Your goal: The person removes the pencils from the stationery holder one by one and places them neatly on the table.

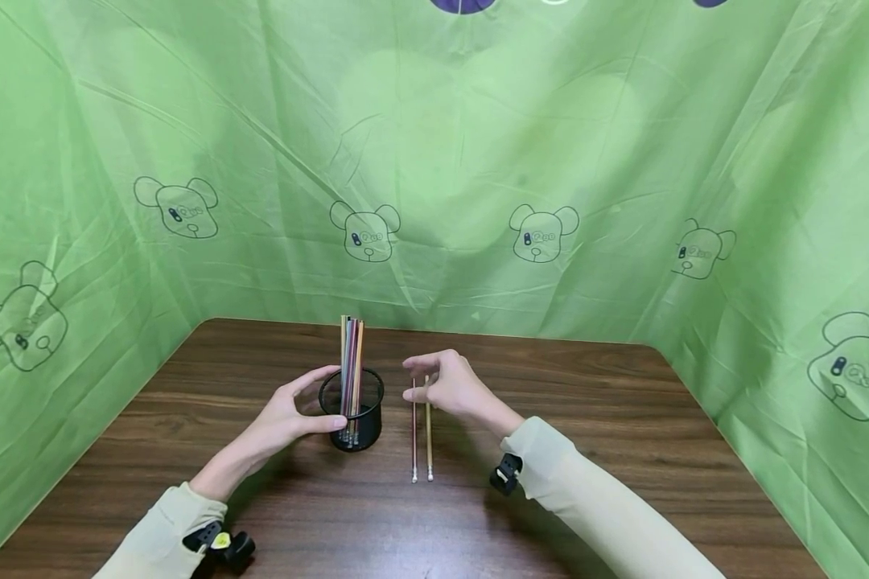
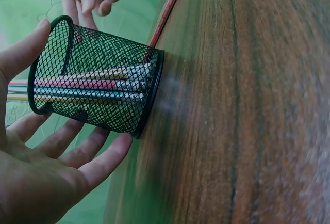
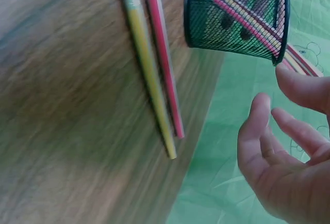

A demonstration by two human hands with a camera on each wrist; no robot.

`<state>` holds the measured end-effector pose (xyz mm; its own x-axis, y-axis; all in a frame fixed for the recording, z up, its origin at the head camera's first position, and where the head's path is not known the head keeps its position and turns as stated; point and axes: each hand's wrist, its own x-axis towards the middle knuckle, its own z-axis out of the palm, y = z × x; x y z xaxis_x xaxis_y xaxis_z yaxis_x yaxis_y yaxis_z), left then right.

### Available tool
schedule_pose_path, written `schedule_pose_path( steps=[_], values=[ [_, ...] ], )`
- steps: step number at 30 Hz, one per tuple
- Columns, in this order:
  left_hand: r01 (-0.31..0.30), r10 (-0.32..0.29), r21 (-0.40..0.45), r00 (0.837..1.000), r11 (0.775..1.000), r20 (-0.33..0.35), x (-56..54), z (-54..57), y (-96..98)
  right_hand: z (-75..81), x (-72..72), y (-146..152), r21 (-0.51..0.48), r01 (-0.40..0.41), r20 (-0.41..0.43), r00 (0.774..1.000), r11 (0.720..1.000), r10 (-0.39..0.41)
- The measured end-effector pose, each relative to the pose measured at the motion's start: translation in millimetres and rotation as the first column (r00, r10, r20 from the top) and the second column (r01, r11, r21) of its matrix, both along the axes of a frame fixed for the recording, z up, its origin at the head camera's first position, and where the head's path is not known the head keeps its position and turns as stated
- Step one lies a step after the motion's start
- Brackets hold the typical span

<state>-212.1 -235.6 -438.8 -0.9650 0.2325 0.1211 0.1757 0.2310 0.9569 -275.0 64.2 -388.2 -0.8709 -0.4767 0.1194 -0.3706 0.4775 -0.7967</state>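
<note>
A black mesh pencil cup point(image 1: 368, 424) stands upright on the table with a bundle of pencils point(image 1: 352, 354) leaning in it. My left hand point(image 1: 281, 420) grips the cup from the left, thumb at its rim point(image 2: 46, 25) and fingers along its side. Two pencils lie side by side to the right of the cup, eraser ends toward me: a red pencil point(image 3: 162, 53) and a yellow pencil point(image 3: 149, 82). Above their far ends hovers my right hand point(image 1: 452, 386), its fingers loosely bent and holding nothing. In the head view it hides part of those ends.
The dark wood-grain table point(image 1: 586, 418) runs back to a green cloth point(image 1: 449, 265) with bear-face drawings, which hangs behind and along both sides. Black wrist devices, one on the left sleeve point(image 1: 217, 540) and one on the right sleeve point(image 1: 507, 473), hang close to the tabletop.
</note>
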Motion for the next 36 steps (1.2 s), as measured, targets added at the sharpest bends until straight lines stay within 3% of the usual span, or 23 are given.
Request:
schedule_pose_path(
  steps=[17,36],
  values=[
    [0.028,-0.027,0.043,0.999,0.999,-0.020,0.1,0.8,2.3,17.6,1.2,-35,-0.061,-0.052,-0.075,0.996,0.997,0.047],
    [0.020,-0.021,0.102,1.000,0.995,0.005,-0.2,-0.2,4.0,11.3,-4.7,-60,-0.067,-0.054,-0.091,0.995,0.996,0.048]
  ],
)
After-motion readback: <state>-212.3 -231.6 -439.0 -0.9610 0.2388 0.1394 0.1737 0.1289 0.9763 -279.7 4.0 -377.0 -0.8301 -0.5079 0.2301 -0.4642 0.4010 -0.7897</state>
